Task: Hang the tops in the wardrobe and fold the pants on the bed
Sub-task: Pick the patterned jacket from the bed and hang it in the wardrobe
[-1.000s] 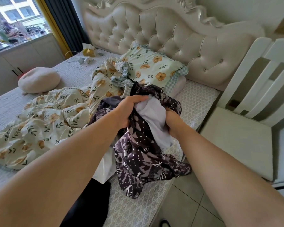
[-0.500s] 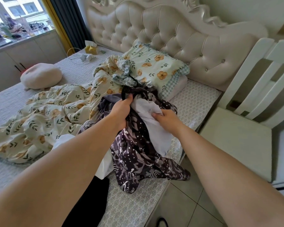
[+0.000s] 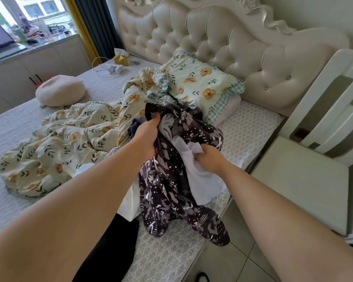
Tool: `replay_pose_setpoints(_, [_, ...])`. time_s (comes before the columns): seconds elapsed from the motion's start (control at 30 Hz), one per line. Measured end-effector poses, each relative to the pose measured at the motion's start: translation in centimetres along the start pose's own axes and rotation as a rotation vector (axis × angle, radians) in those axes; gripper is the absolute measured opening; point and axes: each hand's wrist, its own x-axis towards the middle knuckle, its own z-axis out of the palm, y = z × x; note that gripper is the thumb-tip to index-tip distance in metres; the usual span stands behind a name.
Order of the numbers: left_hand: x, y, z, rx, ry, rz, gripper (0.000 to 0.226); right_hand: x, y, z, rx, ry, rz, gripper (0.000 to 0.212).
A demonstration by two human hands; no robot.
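Landmark: floral pillow (image 3: 200, 84), pale green cotton with orange flowers and a checked edge, lying against the cream tufted leather headboard (image 3: 212, 37). Far left of the pillow: round cream plush cushion (image 3: 59, 92) on the pale quilted bed (image 3: 14, 129). Between cushion and pillow: crumpled floral cotton duvet (image 3: 69, 139), same print as the pillow, upper end touching the pillow's left edge. Behind and left of the pillow: small yellow tissue box (image 3: 121, 59) and white charger with cable (image 3: 112, 69). Well in front of the pillow, at the near bed edge: black fabric garment (image 3: 110, 241), partly hidden by the left forearm. Left hand (image 3: 149, 135), just in front of the pillow: fingers curled tight round the dark trimmed edge of the dark purple patterned garment (image 3: 171, 190), thumb on top. That edge is lifted; the rest hangs down and the lower end lies on the bed in front of the pillow, near the right side. Right hand (image 3: 210, 159), lower than the left and also in front of the pillow: clenched on a bunch of the plain white fabric garment (image 3: 200, 180), which lies against the patterned cloth and hangs below the fist. Cannot tell whether either piece is a top or pants. Right of the pillow, beside the bed: white wooden slatted chair (image 3: 314, 169) with a flat pale seat.
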Motion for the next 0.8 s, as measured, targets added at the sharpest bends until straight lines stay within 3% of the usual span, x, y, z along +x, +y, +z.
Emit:
replay_pose_setpoints(0.17, [-0.5, 0.8, -0.4, -0.020, -0.039, 0.006, 0.043, 0.9, -2.3, 0.2, 0.130, 0.081, -0.119, 0.038])
replay_pose_setpoints(0.3, [-1.0, 1.4, -0.6, 0.015, -0.125, 0.002, 0.033, 2.6, -2.8, 0.8, 0.119, 0.276, -0.106, 0.051])
replay_pose_setpoints(0.43, [-1.5, 1.9, -0.8, 0.060, -0.151, 0.009, 0.032, 3.2, -3.5, 0.6, -0.169, 0.382, -0.127, 0.078])
replay_pose_setpoints(0.53, [-1.3, 2.1, -1.0, 0.132, -0.172, 0.032, 0.034, 3.3, -4.8, 0.6, -0.346, 0.335, -0.235, 0.063])
replay_pose_setpoints(0.63, [-1.6, 2.5, -1.1, 0.128, -0.269, -0.013, 0.031, 3.2, -6.3, 1.1, -0.233, 0.299, -0.310, 0.063])
replay_pose_setpoints(0.7, [-2.2, 3.1, -1.1, 0.113, -0.385, -0.065, 0.031, 3.1, -7.2, 1.3, -0.201, 0.275, -0.325, 0.047])
replay_pose_setpoints(0.8, [-2.6, 4.1, -1.5, 0.153, -0.509, -0.017, 0.028, 3.4, -7.8, 1.1, -0.056, 0.263, -0.168, 0.024])
